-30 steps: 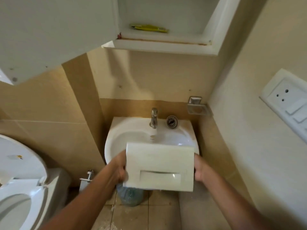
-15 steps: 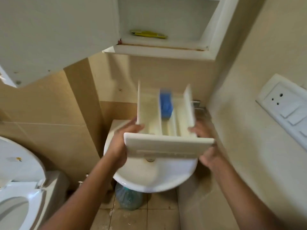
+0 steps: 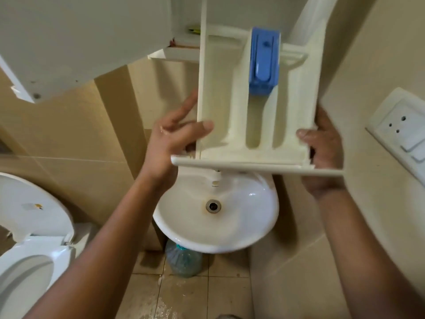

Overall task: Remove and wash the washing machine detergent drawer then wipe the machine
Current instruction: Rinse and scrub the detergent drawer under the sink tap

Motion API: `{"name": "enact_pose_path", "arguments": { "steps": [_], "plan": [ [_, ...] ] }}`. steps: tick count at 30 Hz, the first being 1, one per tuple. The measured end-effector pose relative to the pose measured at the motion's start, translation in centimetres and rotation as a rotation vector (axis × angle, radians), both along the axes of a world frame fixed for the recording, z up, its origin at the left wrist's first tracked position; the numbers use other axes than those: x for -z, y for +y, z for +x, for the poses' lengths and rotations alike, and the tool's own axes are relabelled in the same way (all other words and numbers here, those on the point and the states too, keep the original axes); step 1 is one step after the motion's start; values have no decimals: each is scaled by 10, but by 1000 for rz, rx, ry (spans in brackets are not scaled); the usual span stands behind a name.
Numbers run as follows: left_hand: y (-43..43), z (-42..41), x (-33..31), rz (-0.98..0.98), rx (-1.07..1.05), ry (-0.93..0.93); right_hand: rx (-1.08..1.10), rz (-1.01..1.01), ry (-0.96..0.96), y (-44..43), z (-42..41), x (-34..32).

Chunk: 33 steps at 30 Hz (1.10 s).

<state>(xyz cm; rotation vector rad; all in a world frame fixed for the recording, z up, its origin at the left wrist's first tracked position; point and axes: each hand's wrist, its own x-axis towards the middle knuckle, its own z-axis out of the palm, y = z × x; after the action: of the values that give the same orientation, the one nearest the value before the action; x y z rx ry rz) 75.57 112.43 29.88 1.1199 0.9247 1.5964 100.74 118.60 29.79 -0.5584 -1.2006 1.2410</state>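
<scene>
While left grip (image 3: 170, 143) pinches drawer (image 3: 220, 100) — thumb inside — right grip (image 3: 326, 153) matches.

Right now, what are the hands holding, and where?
The detergent drawer: left hand grips its left wall, right hand its right wall, both near its front.

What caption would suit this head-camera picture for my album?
Left hand and right hand hold the detergent drawer above the sink.

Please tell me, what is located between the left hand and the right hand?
In the head view, the detergent drawer lies between the left hand and the right hand, each gripping one side.
</scene>
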Motion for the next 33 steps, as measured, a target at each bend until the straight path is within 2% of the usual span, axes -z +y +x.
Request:
{"name": "enact_pose_path", "arguments": {
  "steps": [2,4,5,6,8,10,12,14,15,17,19,20,22,23,24,25,26,28,30,33],
  "plan": [
    [-4,0,49,-276,-44,-39,25,-266,-116,-2,-1,62],
    [-20,3,101,-770,-6,-150,-64,-756,-356,-19,0,121],
    [-31,5,121,-927,22,-179,-126,-915,-460,-31,3,139],
    [-39,6,135,-995,34,-201,-161,-980,-527,-37,6,149],
    [-45,3,146,-994,7,-222,-171,-942,-570,-29,9,141],
    [-47,3,146,-953,26,-277,-185,-812,-640,-13,9,119],
    [-46,2,146,-870,81,-207,-260,-659,-832,11,8,90],
    [-46,6,142,-813,68,-34,-323,-463,-1122,31,2,57],
    [-45,9,138,-788,-5,87,-350,-350,-1284,38,-3,39],
    [-43,13,132,-688,-302,376,-424,-133,-1573,45,-20,7],
    [-41,18,109,-397,-553,641,-470,137,-1859,48,-40,-11],
    [-40,20,94,-219,-592,735,-488,268,-1971,48,-50,-15],
    [-33,24,64,70,-557,961,-528,497,-2145,39,-72,-22],
    [-28,26,50,131,-501,1083,-548,616,-2220,32,-84,-25],
    [-23,28,38,103,-395,1173,-563,729,-2273,26,-93,-28],
    [-18,28,31,-15,-236,1200,-575,825,-2298,22,-101,-30],
    [-13,27,28,-178,-55,1136,-574,926,-2300,17,-106,-29],
    [-11,24,34,-464,199,886,-519,1114,-2280,12,-114,-27],
    [-17,26,54,-588,230,707,-447,1227,-2256,15,-118,-18],
    [-19,34,80,-604,58,633,-374,1281,-2121,19,-117,1]
  ]
}}
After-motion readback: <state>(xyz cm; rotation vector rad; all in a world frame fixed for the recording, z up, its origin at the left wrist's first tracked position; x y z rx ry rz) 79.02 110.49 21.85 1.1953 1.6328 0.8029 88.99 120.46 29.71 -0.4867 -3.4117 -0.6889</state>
